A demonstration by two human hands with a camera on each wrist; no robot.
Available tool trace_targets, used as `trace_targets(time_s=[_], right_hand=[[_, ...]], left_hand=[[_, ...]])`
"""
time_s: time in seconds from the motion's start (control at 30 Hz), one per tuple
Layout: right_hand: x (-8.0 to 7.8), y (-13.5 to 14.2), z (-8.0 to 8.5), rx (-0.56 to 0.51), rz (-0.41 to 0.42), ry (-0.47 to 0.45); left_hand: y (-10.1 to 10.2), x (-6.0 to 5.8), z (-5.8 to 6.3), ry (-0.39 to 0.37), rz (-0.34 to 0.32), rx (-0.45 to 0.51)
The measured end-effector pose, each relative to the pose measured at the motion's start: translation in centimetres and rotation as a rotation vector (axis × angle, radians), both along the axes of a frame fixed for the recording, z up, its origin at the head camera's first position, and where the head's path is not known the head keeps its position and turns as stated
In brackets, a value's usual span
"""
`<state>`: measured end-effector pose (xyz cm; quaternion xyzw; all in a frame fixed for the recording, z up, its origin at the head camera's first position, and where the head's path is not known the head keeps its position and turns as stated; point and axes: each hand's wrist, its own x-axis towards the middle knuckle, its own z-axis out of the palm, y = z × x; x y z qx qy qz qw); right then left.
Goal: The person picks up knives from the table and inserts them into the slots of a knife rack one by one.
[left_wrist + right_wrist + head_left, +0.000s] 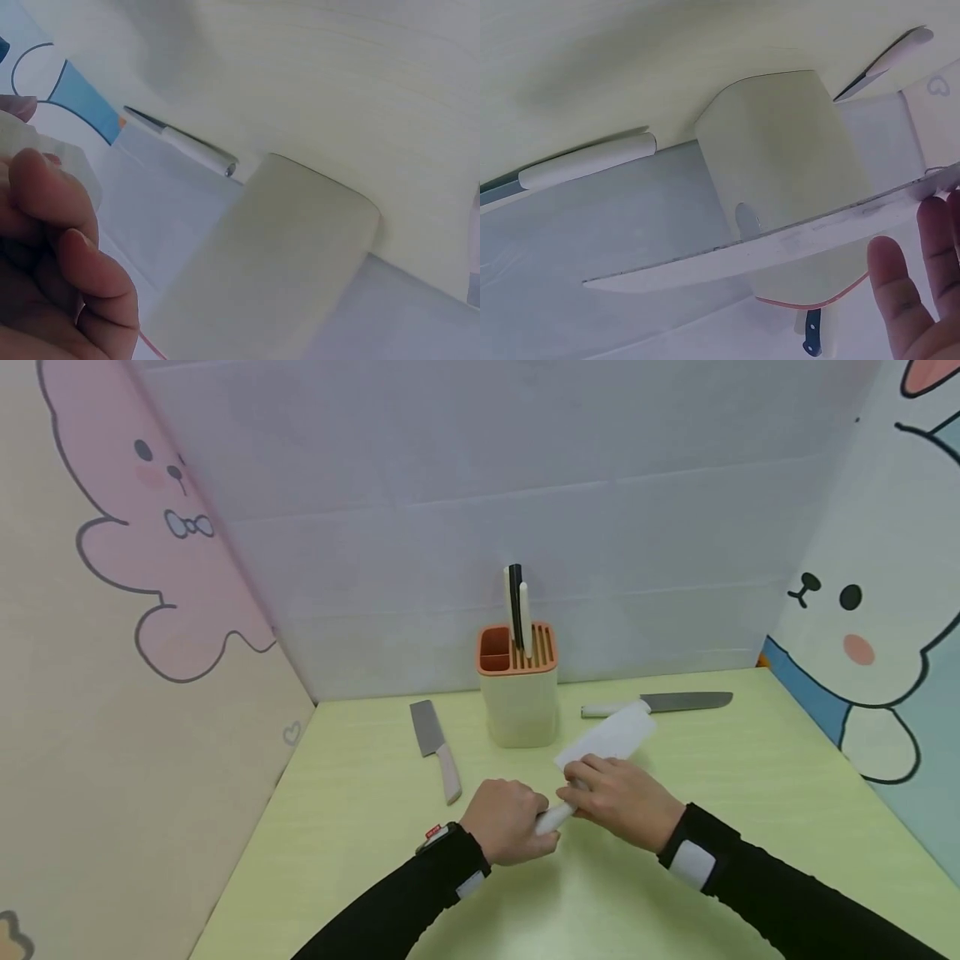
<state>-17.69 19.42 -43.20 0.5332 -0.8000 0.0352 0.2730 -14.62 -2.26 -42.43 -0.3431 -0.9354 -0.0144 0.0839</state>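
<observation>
On the green surface point(360, 793) lay a cleaver point(435, 745); the left hand point(506, 820) clenched the white knife point(603, 743) by its handle, in front of the knife block point(519, 693), the right hand point(621, 800) pinching its blade base

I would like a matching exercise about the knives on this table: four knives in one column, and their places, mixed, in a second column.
Knives
1. white-bladed knife
2. cleaver
3. long steel knife
4. dark-handled knife

Places
A. standing in the knife block
B. flat on the table, left of the block
C. flat on the table, right of the block
D. held by the left hand at the handle, right hand near the blade

Pairs: 1-D, 2-B, 3-C, 4-A
</observation>
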Motion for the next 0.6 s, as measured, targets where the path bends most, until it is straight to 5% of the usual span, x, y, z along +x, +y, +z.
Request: trace_targets(time_s=[0.23, 0.47, 0.6], right_hand=[[-0.1, 0.7, -0.3, 0.065, 0.001, 0.000], [-0.3, 1.6, -0.5, 0.052, -0.020, -0.018], [-0.8, 2.2, 0.0, 0.010, -0.043, 0.000]], left_hand=[[0.4, -0.1, 0.6, -0.103, -0.010, 0.018], [-0.3, -0.6, 1.4, -0.134, -0.064, 0.243], [-1.1, -1.5, 2.0, -0.075, -0.014, 0.349]])
